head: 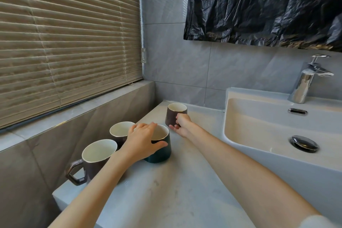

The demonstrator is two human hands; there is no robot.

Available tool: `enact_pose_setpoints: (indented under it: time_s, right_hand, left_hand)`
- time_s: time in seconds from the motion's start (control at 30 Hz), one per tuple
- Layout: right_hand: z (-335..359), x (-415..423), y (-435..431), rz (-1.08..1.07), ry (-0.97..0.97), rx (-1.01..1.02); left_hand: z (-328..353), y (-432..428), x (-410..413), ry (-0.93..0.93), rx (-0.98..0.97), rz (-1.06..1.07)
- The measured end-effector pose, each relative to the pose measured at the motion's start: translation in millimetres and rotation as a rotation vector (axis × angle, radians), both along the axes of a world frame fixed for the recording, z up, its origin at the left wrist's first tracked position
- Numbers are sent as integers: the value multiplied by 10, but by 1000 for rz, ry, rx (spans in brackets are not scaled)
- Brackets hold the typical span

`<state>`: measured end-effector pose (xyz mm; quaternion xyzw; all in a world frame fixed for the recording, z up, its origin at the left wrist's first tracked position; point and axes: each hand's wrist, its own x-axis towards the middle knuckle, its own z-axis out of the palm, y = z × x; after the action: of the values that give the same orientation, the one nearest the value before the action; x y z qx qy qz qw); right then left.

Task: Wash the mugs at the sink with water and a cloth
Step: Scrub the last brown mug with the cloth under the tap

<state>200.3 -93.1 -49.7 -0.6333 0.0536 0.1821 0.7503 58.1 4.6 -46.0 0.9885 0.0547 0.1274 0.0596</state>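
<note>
1. Your left hand (142,139) grasps the teal mug (160,155): the fingers reach over its rim and the thumb presses its outer wall on the right.
2. The teal mug stands mouth up on the counter (166,190), left of the sink (259,135) and about midway along the row of mugs.
3. Your right hand (182,123) is curled against the right side of the far mug (173,114), gripping it. The mug's handle is hidden behind the fingers.
4. The far mug is brown with a white inside. It sits mouth up at the far end of the counter, near the wall and apart from the other three.
5. The middle mug (118,131), also brown, stands just left of the teal mug, partly behind your left hand.
6. The near mug (96,155), brown with an angular handle pointing left, stands at the counter's near left edge, close beside your left forearm.
7. The sink basin lies to the right, with a chrome tap (305,81) on its far rim, an overflow slot (298,111) below the tap and a round drain plug (304,143) in its floor.
8. A slatted blind (64,42) fills the left wall above a tiled ledge, and a black plastic sheet (268,5) hangs on the far wall above the tap.
</note>
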Motion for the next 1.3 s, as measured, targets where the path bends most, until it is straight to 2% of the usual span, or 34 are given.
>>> enact_pose_setpoints:
  time_s: [0.13,0.3,0.37,0.47,0.6,0.67,0.77,0.83,0.97,1.13,1.3]
  right_hand:
    - [124,-13,-33,9,-190,-93]
    - [599,-175,-239,42,-465,-77]
    - [803,-291,-413,59,-582,-67]
    - [1034,-435,-770,75,-751,-161]
    - [1185,-579,-1341,101,-926,-269]
    - [1191,-615,-1643,114,-1009,-343]
    - [1142,-654,-2086,103,-1134,-499]
    - [1079,-661,-2361,58,-1260,-687]
    - [1009,-696,-2866,4,-1467,-961]
    - [1009,-748,-3400,-154,-1778,-1493]
    - [1082,-929,-3817,-196,-1956,-1827]
  left_hand:
    - [-10,70,84,43,-43,-26]
    - [72,65,175,98,-15,-35]
    - [106,31,206,89,-10,-38]
    - [143,-91,242,35,-72,-83]
    - [343,-402,306,-249,-409,-113]
    - [532,-607,313,-354,-724,-143]
    - [819,-999,268,-193,-1432,-319]
    - [921,-1225,290,-80,-1609,-407]
    - [949,-1669,434,-4,-1608,-464]
    - [987,-2163,565,41,-1419,-503]
    - [966,-2443,585,53,-1366,-605]
